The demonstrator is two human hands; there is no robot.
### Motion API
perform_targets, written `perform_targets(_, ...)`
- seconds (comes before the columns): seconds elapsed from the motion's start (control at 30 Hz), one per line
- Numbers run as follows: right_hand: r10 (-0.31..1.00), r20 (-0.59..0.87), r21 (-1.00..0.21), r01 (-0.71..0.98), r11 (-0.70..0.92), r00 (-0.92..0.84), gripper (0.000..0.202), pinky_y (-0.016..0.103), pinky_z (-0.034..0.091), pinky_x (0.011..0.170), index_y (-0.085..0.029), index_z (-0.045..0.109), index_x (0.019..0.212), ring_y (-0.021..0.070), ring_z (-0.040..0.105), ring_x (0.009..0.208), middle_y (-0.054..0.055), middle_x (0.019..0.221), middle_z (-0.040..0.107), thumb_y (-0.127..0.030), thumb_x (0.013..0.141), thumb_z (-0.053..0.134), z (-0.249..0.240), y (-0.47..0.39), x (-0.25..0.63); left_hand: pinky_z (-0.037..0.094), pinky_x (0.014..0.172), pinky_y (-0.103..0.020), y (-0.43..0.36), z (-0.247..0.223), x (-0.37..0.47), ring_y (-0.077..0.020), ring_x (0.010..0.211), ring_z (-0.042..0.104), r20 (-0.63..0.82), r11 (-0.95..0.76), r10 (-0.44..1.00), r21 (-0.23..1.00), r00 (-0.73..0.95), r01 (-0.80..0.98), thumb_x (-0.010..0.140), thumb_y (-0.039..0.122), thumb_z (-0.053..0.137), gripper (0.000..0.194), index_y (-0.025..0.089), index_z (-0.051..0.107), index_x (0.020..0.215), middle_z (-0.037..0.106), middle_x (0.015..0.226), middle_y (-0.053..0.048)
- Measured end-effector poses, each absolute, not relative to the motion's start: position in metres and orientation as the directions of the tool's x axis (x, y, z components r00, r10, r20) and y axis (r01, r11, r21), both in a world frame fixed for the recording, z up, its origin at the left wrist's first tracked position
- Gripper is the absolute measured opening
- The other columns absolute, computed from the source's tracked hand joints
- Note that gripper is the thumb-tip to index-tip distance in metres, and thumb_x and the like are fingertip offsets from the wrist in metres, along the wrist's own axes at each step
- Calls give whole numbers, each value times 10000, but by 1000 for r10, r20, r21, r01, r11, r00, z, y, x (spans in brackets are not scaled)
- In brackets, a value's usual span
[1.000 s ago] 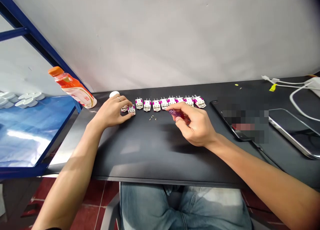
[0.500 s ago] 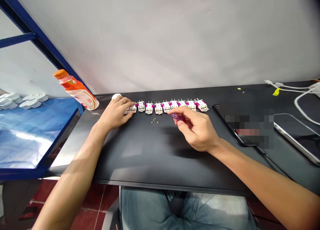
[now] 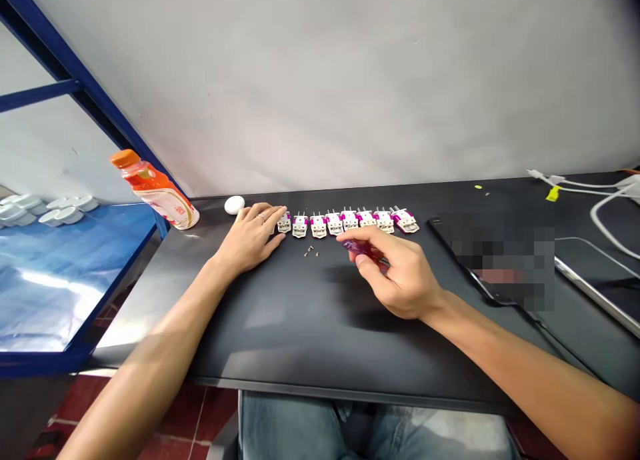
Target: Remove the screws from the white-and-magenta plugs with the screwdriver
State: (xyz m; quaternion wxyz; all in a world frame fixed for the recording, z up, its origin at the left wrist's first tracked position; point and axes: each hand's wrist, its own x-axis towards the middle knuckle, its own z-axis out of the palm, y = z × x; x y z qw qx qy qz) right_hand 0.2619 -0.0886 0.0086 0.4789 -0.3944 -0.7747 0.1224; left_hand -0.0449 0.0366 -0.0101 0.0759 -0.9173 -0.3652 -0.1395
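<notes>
On the black table stands a row of white and magenta plug inserts with metal prongs pointing up and away. My left hand, with a ring on one finger, reaches over the row's left end. Its fingers are stretched out and the thumb is apart, around the edge of a plug insert; whether they grip it I cannot tell. Another insert is mostly covered by this hand. My right hand is closed around the translucent purple-red handle of a screwdriver, its shaft hidden. Several tiny screws lie before the row.
A white round object and an orange-capped bottle stand at the back left. To the right are a black phone with a cable, another device and white cables. White covers lie on a blue surface.
My left hand has slid right along the row, uncovering the white round object and reaching the following plug insert. My right hand keeps the screwdriver in nearly the same place. The view has tilted slightly.
</notes>
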Motion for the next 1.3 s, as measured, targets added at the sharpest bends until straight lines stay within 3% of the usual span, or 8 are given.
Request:
perform_targets(0.2, 706, 669, -547, 491, 678, -230, 308, 253, 623, 615, -239, 742, 1264, 147, 747, 693, -20, 882, 795, -102, 1016, 623, 6, -88, 261, 544, 1170, -620, 41, -15, -44, -438, 1439, 626, 329, -720, 633, -83, 701, 689, 1190, 392, 574, 552, 142, 571, 1683, 766, 1478, -247)
perform_targets(0.37, 685, 696, -528, 494, 691, -216, 317, 254, 670, 692, -240, 737, 1263, 142, 777, 729, -18, 905, 807, -87, 1007, 629, 6, -86, 261, 531, 1181, -619, 20, 8, -42, -414, 1367, 634, 464, -773, 535, -69, 706, 631, 1189, 377, 580, 560, 151, 530, 1699, 713, 1487, -244)
perform_targets(0.53, 674, 729, -560, 460, 689, -121, 278, 304, 751, 915, -238, 713, 1281, 173, 871, 925, 35, 1068, 870, -115, 1032, 727, 5, -85, 259, 543, 1019, -504, -15, 27, -23, -336, 1111, 680, 351, -926, 341, -33, 872, 376, 1141, 561, 652, 457, 176, 738, 1372, 774, 1229, -157)
perform_targets(0.63, 690, 722, -632, 367, 683, -42, 396, 291, 785, 864, -254, 703, 1372, 198, 903, 990, 43, 1123, 889, -146, 1016, 839, 2, -87, 257, 506, 948, -447, -25, 23, -10, -288, 1004, 697, 279, -950, 306, 27, 910, 311, 1092, 760, 672, 592, 178, 768, 1152, 770, 1119, -128)
perform_targets(0.73, 658, 752, -632, 252, 733, -29, 575, 300, 812, 806, -305, 700, 1501, 220, 919, 1014, 42, 1206, 892, -114, 991, 885, -2, -90, 254, 500, 965, -449, -27, 20, -7, -307, 1054, 728, 269, -945, 325, 117, 907, 304, 993, 891, 715, 744, 174, 764, 1185, 774, 1196, -140)
perform_targets(0.87, 590, 801, -574, 147, 805, -100, 662, 324, 830, 827, -363, 706, 1564, 221, 923, 1036, 56, 1306, 883, -43, 1002, 847, -6, -93, 252, 507, 983, -408, -22, 26, -16, -310, 1168, 751, 188, -918, 337, 282, 922, 278, 999, 676, 836, 579, 203, 750, 1321, 776, 1329, -133)
perform_targets(0.97, 595, 791, -581, 131, 804, -143, 570, 296, 821, 828, -299, 728, 1533, 206, 923, 1041, 63, 1305, 893, -47, 1030, 817, -7, -94, 250, 480, 936, -388, -20, 28, -18, -264, 1032, 756, 152, -904, 352, 311, 924, 293, 1038, 497, 785, 339, 207, 771, 1213, 803, 1141, -76)
perform_targets(1.3, 541, 821, -493, 254, 832, -180, 567, 260, 802, 894, -244, 746, 1523, 183, 912, 1085, 60, 1329, 893, -29, 1007, 839, -6, -90, 250, 475, 888, -391, -27, 17, -6, -245, 938, 759, 166, -892, 397, 301, 903, 337, 1065, 533, 717, 340, 202, 753, 1136, 801, 1023, -52)
